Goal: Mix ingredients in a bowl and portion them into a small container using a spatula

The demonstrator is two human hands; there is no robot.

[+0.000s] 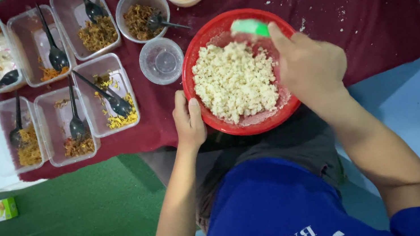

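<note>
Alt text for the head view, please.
Seen from above, a person's left hand steadies a red bowl of white crumbly food while the right hand holds a green utensil over it. Clear containers with black spoons sit nearby.

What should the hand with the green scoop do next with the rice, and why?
Probably dip the green scoop down into the white rice. The right hand holds it over the far rim of the red bowl, above the heap, while the left hand grips the near rim, steadying it.
</note>
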